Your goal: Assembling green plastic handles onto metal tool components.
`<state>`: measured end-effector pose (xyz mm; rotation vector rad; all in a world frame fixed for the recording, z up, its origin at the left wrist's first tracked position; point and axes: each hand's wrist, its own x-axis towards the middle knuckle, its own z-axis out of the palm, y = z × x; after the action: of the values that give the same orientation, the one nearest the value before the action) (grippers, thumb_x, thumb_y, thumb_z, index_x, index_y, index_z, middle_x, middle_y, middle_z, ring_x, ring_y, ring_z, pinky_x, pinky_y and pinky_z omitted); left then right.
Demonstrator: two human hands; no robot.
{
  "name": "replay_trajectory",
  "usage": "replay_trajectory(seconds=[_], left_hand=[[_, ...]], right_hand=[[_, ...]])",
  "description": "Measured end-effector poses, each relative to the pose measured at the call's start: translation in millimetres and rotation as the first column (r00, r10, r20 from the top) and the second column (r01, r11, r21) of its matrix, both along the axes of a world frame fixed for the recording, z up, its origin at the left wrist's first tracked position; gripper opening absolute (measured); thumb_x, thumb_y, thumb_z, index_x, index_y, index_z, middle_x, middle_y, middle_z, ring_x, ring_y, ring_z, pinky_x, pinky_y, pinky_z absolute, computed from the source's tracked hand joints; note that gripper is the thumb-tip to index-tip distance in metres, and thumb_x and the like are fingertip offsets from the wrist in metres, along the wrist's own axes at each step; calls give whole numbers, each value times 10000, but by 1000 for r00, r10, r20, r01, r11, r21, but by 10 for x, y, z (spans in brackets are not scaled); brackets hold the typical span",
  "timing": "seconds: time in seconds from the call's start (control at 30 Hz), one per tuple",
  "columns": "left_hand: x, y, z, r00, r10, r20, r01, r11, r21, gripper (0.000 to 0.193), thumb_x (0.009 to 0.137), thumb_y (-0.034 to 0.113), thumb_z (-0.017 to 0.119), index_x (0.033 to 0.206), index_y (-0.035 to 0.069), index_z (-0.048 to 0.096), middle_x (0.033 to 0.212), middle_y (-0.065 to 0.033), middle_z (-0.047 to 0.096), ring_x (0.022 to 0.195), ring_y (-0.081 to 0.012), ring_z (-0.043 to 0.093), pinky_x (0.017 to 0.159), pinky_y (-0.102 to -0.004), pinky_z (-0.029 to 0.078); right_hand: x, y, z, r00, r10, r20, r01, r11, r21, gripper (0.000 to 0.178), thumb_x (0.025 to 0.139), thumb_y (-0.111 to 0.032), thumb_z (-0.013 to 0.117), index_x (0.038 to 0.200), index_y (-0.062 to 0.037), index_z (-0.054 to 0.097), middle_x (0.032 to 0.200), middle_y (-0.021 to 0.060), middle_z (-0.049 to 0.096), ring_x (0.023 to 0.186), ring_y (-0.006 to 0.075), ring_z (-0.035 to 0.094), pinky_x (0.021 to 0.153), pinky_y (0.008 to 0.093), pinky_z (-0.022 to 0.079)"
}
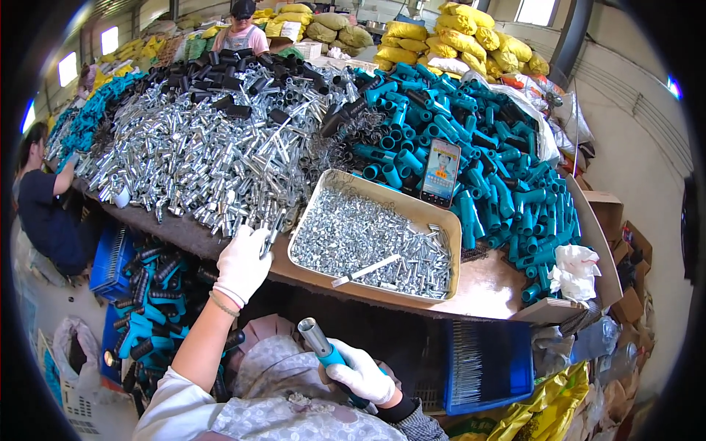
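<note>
My left hand (pixel 243 266), in a white glove, is at the front edge of a big heap of silver metal parts (pixel 191 147). Its fingers are closed on a slim silver metal part (pixel 271 239). Close to my body, my gloved right hand (pixel 362 373) grips a teal tool handle (pixel 330 356). A wide silver tube (pixel 315 334) sticks out of the handle's upper end, open end up. The handle's lower part is mostly covered by the hand.
A tan tray (pixel 454 253) of small metal pieces holds a flat strip (pixel 366 270). Behind it lie teal housings (pixel 412 110) and a phone (pixel 441 170). Below the table are blue crates (pixel 507 360) and finished-looking teal-and-black handles (pixel 151 309). Two people (pixel 48 202) are at the heap's far sides.
</note>
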<state>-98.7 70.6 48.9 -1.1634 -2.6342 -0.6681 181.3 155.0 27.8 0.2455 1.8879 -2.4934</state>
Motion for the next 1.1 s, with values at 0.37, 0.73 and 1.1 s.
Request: replay_trajectory(seconds=[0.37,0.73,1.1], left_hand=[[-305,-415,-122,960,-145,239,23,894,448,385,812,135,746,1169,23,655,1044,-121,656,791,-226,670,749,-330,537],[-668,-669,-114,992,96,85,-119,938,327,239,834,123,706,1068,77,691,1010,-114,658,860,-289,676,784,-378,538],[-888,-300,-10,966,255,41,-254,967,-19,313,835,279,714,1072,74,700,976,-160,723,926,-346,691,813,-448,537]], right_hand=[[42,-79,24,997,-54,60,50,996,69,527,955,-182,593,1426,2,444,867,28,619,710,77,570,670,229,479],[7,-151,-42,985,-175,-8,175,984,19,551,911,-131,686,1397,18,475,1038,76,648,903,124,617,841,271,511],[-48,-191,-100,995,-96,-2,93,951,293,549,896,-202,700,1386,-50,502,1096,113,654,970,199,624,917,328,478]])
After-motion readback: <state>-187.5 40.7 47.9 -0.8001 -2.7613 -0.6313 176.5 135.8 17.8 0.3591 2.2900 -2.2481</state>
